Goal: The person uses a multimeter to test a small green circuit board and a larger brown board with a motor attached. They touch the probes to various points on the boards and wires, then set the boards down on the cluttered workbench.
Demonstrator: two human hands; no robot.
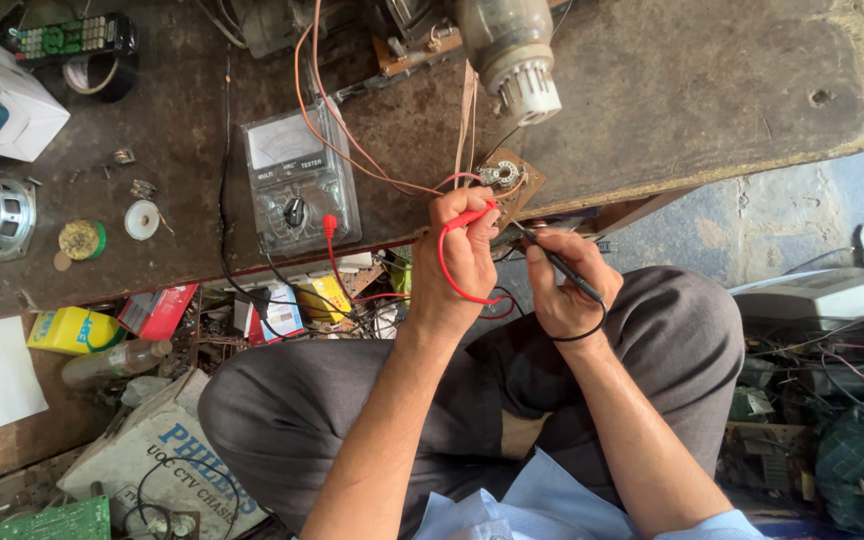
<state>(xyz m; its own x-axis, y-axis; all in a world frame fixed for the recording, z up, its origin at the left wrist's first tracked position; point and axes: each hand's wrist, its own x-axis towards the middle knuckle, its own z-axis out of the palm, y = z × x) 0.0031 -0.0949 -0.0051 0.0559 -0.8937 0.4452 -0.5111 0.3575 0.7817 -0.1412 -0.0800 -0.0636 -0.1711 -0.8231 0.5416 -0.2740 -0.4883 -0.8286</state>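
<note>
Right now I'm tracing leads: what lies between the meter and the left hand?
In the head view, the red lead and thin orange wires cross bare bench between the meter and left hand.

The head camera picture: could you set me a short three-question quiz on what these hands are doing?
1. True or false: the left hand holds the red probe.
2. Which thing lies on the bench left of the hands: A) an analog meter, B) a kettle, C) a hammer?
3. What does the right hand hold?

Key:
1. True.
2. A, the analog meter on the workbench.
3. The black probe, tip towards the small circuit board.
</note>
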